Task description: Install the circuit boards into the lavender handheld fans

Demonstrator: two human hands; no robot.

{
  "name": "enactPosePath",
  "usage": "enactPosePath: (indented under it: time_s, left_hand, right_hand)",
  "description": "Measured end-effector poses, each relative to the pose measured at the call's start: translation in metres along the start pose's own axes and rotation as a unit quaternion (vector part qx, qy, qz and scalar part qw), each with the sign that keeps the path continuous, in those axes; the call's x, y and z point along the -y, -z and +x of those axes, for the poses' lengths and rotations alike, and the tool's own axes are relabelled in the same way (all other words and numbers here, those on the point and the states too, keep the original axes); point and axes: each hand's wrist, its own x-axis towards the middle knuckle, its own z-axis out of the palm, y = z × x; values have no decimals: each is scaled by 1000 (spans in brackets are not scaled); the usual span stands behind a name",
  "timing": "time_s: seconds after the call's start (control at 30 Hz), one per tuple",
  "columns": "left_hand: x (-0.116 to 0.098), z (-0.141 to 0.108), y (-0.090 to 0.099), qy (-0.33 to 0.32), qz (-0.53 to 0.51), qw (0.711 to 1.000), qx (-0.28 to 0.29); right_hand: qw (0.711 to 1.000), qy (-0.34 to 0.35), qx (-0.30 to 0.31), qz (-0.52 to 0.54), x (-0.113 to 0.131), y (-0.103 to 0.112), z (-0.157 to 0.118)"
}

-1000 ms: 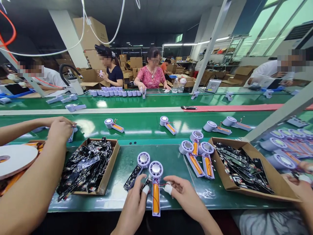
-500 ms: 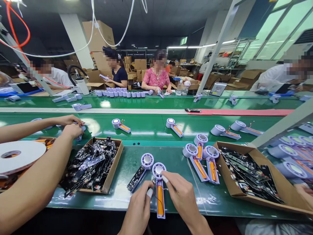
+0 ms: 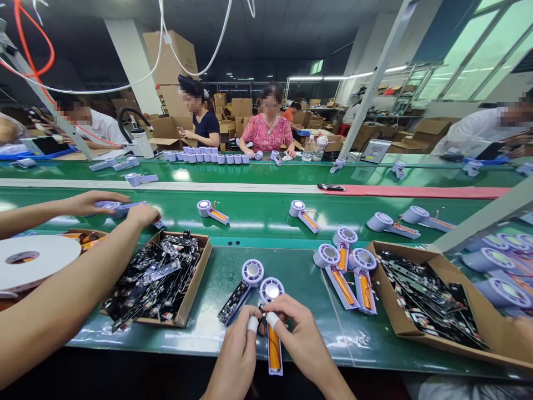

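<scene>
A lilac handheld fan [image 3: 272,290] lies face up on the bench, its open handle showing an orange battery [image 3: 273,355]. At its neck my left hand [image 3: 240,341] pinches the end of a thin wire, with a small dark part partly hidden by the fingers. My right hand [image 3: 298,328] pinches thin red and dark wires at the same spot, its fingertips touching or nearly touching the left ones. White covers are on a finger of each hand. Just left lies a second fan [image 3: 252,271] with a black circuit board [image 3: 233,301] in its handle.
Cardboard boxes of circuit boards stand left [image 3: 194,289] and right [image 3: 391,316]. Several open fans [image 3: 327,255] cluster beside the right box. More fans lie on the green conveyor [image 3: 258,214]. A co-worker's arm [image 3: 83,294] crosses the left side, by a white reel [image 3: 54,261].
My right hand has moved from the fan's head down to its neck, meeting my left hand at the wires. The co-worker's near hand moved right; fans on the conveyor shifted slightly right.
</scene>
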Motion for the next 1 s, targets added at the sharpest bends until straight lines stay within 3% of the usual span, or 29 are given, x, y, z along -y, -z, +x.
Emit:
enactPosePath:
  time_s: [0.23,0.37,0.6,1.0]
  left_hand:
    - [-5,2,1,-37,39,999,9]
    - [3,3,1,-22,0,1000,5]
    - [14,0,-3,42,-90,995,-18]
    - [14,-5,-7,6,-86,995,-45]
  right_hand:
    - [996,59,12,-64,-3,0,-4]
    - [992,78,20,-97,-4,3,-4]
    - [994,52,-25,-98,-5,0,-2]
    - [985,78,-77,-134,-7,-12,-6]
